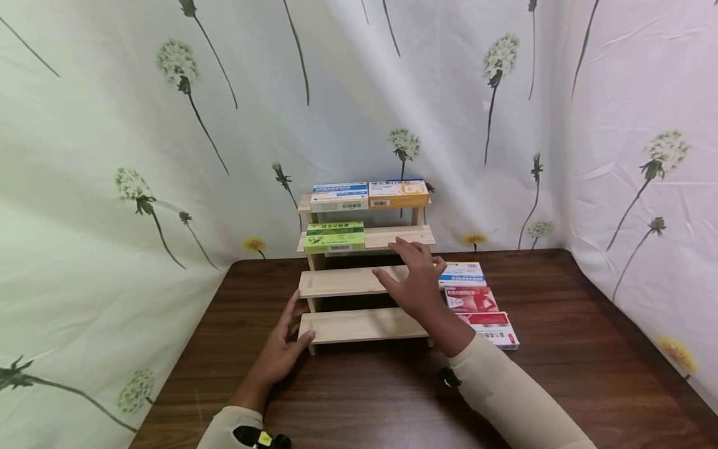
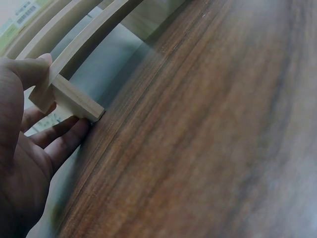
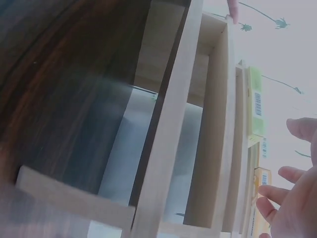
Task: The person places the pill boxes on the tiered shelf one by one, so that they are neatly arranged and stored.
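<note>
A pale wooden four-tier step rack point(image 1: 359, 325) stands on the table. My left hand point(image 1: 280, 349) holds its front left end, thumb on the lowest board and the other fingers by the side leg. My right hand point(image 1: 415, 280) hovers in front of the upper tiers with fingers spread, nothing in it. A green medicine box point(image 1: 335, 238) lies at the left of the second tier from the top. On the top tier, a blue-and-white medicine box point(image 1: 339, 197) sits beside an orange-and-white one point(image 1: 398, 194). In the right wrist view, the fingertips point(image 3: 270, 193) overlap the orange box.
Right of the rack, a blue-and-white box point(image 1: 464, 275), a red box point(image 1: 472, 300) and a red-and-white box point(image 1: 496, 333) lie in a column, partly behind my right arm. A dandelion-print cloth point(image 1: 348, 118) hangs behind the dark wooden table point(image 1: 572, 355).
</note>
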`<state>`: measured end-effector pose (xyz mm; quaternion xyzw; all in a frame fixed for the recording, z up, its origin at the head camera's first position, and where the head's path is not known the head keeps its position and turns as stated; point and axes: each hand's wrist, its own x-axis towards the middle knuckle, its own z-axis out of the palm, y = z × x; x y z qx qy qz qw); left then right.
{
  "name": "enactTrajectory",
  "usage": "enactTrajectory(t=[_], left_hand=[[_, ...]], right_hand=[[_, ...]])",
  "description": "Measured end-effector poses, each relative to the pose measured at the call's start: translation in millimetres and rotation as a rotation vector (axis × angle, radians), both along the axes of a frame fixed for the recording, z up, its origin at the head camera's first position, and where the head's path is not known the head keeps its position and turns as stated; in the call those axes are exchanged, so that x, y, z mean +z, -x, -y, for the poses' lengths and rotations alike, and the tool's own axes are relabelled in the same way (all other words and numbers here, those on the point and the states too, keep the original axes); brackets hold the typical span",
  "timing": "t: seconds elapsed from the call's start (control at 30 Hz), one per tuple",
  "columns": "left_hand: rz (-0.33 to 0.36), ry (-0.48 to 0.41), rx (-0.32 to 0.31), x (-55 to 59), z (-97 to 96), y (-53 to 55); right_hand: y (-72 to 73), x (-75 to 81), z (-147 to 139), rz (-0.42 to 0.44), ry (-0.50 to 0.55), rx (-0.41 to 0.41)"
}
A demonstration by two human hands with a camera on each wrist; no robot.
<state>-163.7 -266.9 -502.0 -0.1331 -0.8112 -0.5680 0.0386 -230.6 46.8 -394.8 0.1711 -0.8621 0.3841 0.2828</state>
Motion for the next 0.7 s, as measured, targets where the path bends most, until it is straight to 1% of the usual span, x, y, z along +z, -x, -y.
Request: enactTrajectory(t=[0.13,0.27,0.33,0.5,0.7], left_hand=[[-0.002,-0.005,-0.007,0.2,-0.3,0.5],[-0.006,0.004,0.002,-1.0,1.4,0.2],[-0.006,0.01,0.007,-1.5,2.0,0.1],[-0.026,0.021,0.009,-2.1,1.4,0.4],[-0.023,0.013,0.0,-2.1,2.0,1.1]], right_hand=[[-6.1,-0.6,-9.1,-0.026,0.004,0.031],[-13.8,-2.6,-17.6,-0.056,0.004,0.066],[-18.2,-2.9,-23.2,-0.057,0.002,0.078],[-26.1,-6.0,-41.8,-0.035,-0.002,0.091],[-33.8,-13.1,-68.2,-0.056,0.006,0.081]])
